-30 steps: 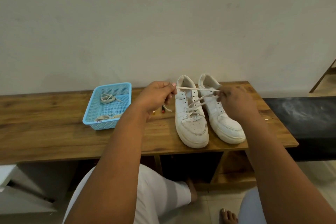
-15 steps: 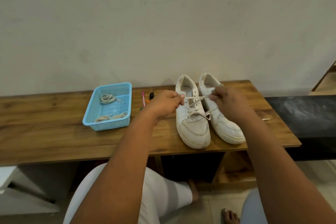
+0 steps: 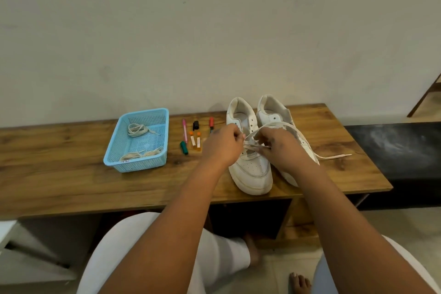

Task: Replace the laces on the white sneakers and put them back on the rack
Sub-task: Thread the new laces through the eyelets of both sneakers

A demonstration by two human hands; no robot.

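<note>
1. Two coils of spare laces [image 3: 134, 129] lie in the blue basket [image 3: 114, 150] at the left of the wooden bench [image 3: 59, 174] — one coil near the far wall, the other bundle against the near wall.
2. Just right of the basket, a scatter of small items on the bench top: a pink pen [image 3: 184, 133], a green marker [image 3: 184, 147], two orange-capped tubes [image 3: 195, 140], a black cap [image 3: 196, 125], a red marker [image 3: 211, 123]. None touches the basket or the shoes.
3. Left hand [image 3: 220, 144] sits over the left edge of the left sneaker [image 3: 251, 169], fingers curled, thumb and fingertips pinching the lace [image 3: 274, 124] at about mid-eyelet height.
4. Lace loops up from that pinch, arcs over the right hand, then trails off past the right sneaker's side — its free end lies flat on the bench well to the right.
5. Right hand [image 3: 282, 148] is just beside the left one, over the lace area of the left sneaker, fingers curled and pinching a strand low near the eyelets. Hands are close, not touching as far as I can tell.
6. Right sneaker [image 3: 274, 114] stands touching the left one, mostly hidden behind the right hand; its heel and collar show, toe pointing toward the camera.
7. Both sneakers sit on the right half of the bench top, heels toward the wall [image 3: 214, 31].
</note>
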